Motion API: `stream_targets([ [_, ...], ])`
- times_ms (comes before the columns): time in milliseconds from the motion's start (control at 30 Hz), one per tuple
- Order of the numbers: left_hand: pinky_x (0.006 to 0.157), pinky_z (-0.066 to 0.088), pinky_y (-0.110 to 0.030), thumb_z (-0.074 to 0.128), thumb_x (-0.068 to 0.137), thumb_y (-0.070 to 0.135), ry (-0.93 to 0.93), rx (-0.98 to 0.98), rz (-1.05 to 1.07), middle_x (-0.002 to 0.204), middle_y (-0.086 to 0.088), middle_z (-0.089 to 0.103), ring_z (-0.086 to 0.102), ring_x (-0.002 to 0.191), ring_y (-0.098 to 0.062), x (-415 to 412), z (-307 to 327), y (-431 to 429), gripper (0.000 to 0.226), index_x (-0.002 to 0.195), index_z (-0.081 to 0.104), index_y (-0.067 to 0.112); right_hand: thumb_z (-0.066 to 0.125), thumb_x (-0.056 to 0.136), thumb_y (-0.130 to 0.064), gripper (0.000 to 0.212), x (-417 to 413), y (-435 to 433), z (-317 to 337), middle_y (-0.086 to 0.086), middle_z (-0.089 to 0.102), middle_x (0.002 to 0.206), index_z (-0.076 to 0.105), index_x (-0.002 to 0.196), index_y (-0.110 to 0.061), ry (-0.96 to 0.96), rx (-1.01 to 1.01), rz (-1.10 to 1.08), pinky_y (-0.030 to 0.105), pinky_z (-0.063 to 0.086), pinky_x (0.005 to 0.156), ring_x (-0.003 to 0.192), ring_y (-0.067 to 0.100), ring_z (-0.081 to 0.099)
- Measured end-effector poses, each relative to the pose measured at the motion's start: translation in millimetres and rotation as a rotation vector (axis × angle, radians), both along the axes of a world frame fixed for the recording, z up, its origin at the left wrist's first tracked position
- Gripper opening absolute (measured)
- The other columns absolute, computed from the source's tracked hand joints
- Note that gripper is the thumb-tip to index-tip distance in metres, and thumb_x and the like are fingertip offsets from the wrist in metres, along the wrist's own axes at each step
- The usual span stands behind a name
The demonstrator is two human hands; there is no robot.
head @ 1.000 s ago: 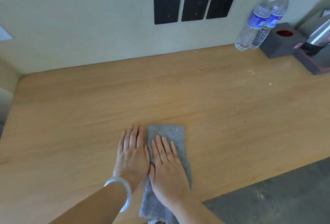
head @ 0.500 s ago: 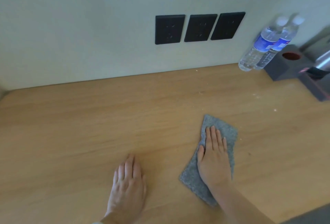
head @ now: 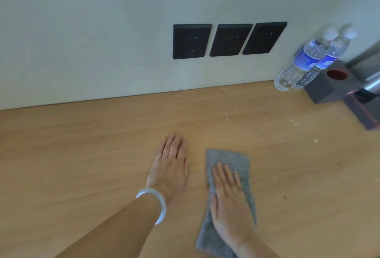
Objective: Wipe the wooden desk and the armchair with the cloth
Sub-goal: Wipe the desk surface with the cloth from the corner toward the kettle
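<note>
You had your right hand (head: 230, 202) laid flat on the grey cloth (head: 240, 160), fingers straight and close together, gripping nothing. The palm pressed the fabric onto the wooden desk (head: 82, 155), which is likely why the cloth lay spread in a long strip rather than bunched: more of it met the wood. Your left hand (head: 170, 167) rested on bare wood just beside the cloth, apart from it, fingers likewise straight and holding nothing. I judged it was there to brace you as you leaned in. A pale bangle (head: 157, 201) sat on that wrist. Pale specks (head: 294, 123) dotted the desk to the right, near the dark box (head: 324, 93) and the two water bottles (head: 304, 62) against the wall — that patch looked unwiped. The armchair was out of view, so I could not tell how it stood.
</note>
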State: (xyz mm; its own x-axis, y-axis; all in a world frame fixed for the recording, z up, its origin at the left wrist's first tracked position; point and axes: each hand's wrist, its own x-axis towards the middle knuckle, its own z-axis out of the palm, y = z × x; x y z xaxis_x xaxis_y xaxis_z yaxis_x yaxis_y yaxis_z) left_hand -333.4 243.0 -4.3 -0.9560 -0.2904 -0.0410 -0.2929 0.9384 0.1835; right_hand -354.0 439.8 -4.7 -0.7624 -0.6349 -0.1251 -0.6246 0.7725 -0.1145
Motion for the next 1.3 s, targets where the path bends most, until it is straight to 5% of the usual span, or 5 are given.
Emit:
stream_targets([
  [200, 0.122, 0.0, -0.036, 0.014, 0.095, 0.029, 0.01, 0.076, -0.005, 0.162, -0.001, 0.008, -0.005, 0.149, -0.016, 3, -6, -7, 0.061, 0.154, 0.012, 0.016, 0.02, 0.103, -0.04, 0.056, -42, -39, -6, -0.004, 0.006, 0.162, 0.018, 0.154, -0.017, -0.019, -0.061, 0.349, 0.036, 0.006, 0.119, 0.149, 0.012, 0.0],
  [433, 0.118, 0.011, -0.038, 0.044, 0.095, 0.015, 0.042, 0.072, 0.029, 0.157, -0.004, 0.028, 0.019, 0.147, -0.021, 1, -2, -3, 0.053, 0.148, 0.035, 0.013, 0.014, 0.102, -0.035, 0.059, -108, 0, -2, 0.011, -0.001, 0.162, 0.0, 0.152, -0.006, 0.046, -0.058, -0.438, 0.043, 0.006, 0.121, 0.15, 0.022, -0.002],
  [700, 0.116, 0.03, -0.044, 0.032, 0.092, 0.026, 0.002, 0.011, 0.009, 0.15, -0.01, 0.04, 0.031, 0.143, -0.024, -1, 3, -2, 0.055, 0.143, 0.044, 0.008, 0.027, 0.098, -0.033, 0.06, -86, -71, 0, 0.003, 0.011, 0.162, 0.015, 0.154, -0.013, 0.007, -0.128, 0.244, 0.041, 0.011, 0.121, 0.15, 0.015, 0.002],
  [933, 0.121, 0.013, -0.041, 0.044, 0.093, 0.019, -0.002, 0.005, 0.022, 0.157, -0.007, 0.028, 0.019, 0.147, -0.023, 0, 1, 0, 0.057, 0.148, 0.034, 0.012, 0.013, 0.101, -0.035, 0.061, -179, -34, -3, 0.01, 0.002, 0.162, 0.002, 0.154, -0.007, 0.062, -0.028, -0.364, 0.044, 0.005, 0.121, 0.15, 0.022, -0.001],
  [1300, 0.114, 0.033, -0.042, 0.043, 0.091, 0.023, 0.019, -0.002, 0.042, 0.149, -0.007, 0.042, 0.034, 0.142, -0.022, -1, 6, -2, 0.053, 0.142, 0.045, 0.006, 0.027, 0.103, -0.034, 0.054, -184, -111, -6, 0.001, 0.018, 0.161, 0.022, 0.153, -0.016, 0.016, -0.142, 0.17, 0.036, 0.004, 0.122, 0.149, 0.015, 0.008],
])
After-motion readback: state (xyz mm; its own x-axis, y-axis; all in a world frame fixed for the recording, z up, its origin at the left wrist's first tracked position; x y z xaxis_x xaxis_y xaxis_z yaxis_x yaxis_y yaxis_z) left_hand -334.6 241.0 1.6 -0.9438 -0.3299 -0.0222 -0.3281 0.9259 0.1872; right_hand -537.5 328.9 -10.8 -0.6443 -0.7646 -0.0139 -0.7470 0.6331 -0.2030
